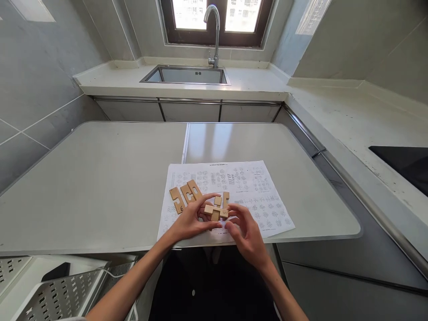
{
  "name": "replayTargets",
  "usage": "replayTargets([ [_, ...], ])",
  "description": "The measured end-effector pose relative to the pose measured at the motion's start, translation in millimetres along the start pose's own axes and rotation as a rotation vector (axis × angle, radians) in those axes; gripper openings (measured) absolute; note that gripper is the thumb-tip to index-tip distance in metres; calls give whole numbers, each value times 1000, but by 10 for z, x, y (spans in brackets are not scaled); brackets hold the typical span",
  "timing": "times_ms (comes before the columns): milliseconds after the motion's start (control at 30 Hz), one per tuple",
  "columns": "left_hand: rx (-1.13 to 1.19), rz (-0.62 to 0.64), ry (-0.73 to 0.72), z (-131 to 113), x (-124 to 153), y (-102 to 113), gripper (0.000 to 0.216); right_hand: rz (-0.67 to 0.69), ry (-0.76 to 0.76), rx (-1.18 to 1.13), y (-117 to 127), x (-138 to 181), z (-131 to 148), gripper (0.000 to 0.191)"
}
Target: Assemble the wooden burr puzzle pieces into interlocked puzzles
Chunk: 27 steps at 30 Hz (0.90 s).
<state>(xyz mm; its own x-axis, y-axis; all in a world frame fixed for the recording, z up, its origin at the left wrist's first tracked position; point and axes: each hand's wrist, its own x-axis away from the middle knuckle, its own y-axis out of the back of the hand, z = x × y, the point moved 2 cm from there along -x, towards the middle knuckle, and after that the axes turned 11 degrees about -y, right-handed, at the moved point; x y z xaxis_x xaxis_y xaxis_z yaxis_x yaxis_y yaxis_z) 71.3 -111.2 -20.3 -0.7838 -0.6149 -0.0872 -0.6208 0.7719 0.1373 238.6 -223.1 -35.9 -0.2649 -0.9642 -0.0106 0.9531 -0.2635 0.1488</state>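
My left hand (195, 218) holds a small cluster of interlocked wooden puzzle pieces (216, 212), thumb below and fingers above and behind. One notched bar lies crosswise over another in the cluster. At the cluster's right end, the curled fingers and thumb of my right hand (245, 232) close on it. Another wooden puzzle piece (226, 197) stands out just behind; whether it is joined or lies on the paper I cannot tell. Three flat, notched wooden pieces (186, 196) lie side by side on the printed sheet (247, 178), left of the cluster.
The sheet of small diagrams lies near the front edge of a white table (100, 178). Beyond are a counter with a sink (187, 76) and a faucet (216, 35). A black cooktop (404, 167) is at right. Perforated metal racks (63, 294) stand below left.
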Motion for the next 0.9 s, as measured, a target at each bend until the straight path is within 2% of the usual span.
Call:
replayTargets([
  [100,-24,15,-24,8,0,0,77,75,-127,-76,-6,-40,-11,29],
  [233,-67,27,-38,10,2,-6,74,114,-186,-107,-22,-66,-34,28],
  [567,-55,59,-57,27,-3,0,67,99,-253,-83,-2,-37,-25,23],
  [900,-68,55,-101,0,-10,0,63,65,-249,-73,-20,-21,-42,20],
])
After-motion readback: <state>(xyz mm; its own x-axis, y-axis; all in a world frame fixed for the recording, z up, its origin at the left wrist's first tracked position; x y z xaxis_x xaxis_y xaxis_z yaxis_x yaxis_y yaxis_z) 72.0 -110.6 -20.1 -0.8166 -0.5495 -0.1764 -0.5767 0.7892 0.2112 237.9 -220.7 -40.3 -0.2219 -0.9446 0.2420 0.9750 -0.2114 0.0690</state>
